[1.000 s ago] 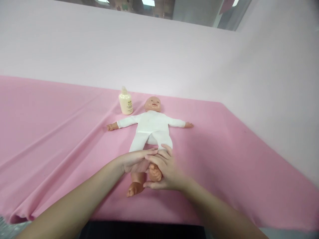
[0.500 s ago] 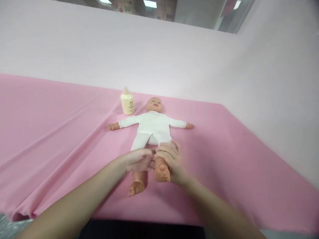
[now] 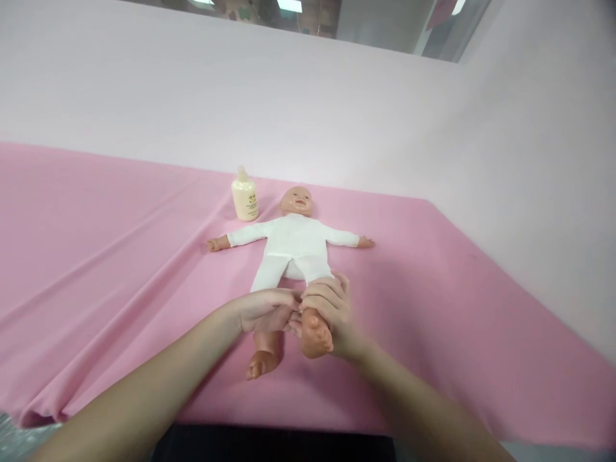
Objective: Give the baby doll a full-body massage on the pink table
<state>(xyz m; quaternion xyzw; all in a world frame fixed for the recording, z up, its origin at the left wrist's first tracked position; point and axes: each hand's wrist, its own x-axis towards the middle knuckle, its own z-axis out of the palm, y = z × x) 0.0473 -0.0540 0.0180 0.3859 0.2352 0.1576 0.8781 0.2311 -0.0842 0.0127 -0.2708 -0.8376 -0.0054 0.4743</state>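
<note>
A baby doll (image 3: 297, 237) in white cloth lies on its back, arms spread, feet toward me. My right hand (image 3: 332, 305) is wrapped around the doll's lower leg on the right, just above the bare foot (image 3: 316, 333). From the inner side, my left hand (image 3: 272, 309) meets the same leg, its fingers curled against it and its palm partly turned up; some fingertips are hidden. The doll's other foot (image 3: 263, 364) rests on the pink cloth below my left hand.
A cream pump bottle (image 3: 245, 199) stands upright beside the doll's head. Pink cloth (image 3: 120, 256) covers the table, with folds on the left. A pale wall (image 3: 289, 102) rises behind, with a window or mirror (image 3: 380, 25) at the top.
The held foot has tipped slightly up and to the right, showing more of its sole. Both hands stay around the same leg with only a small shift.
</note>
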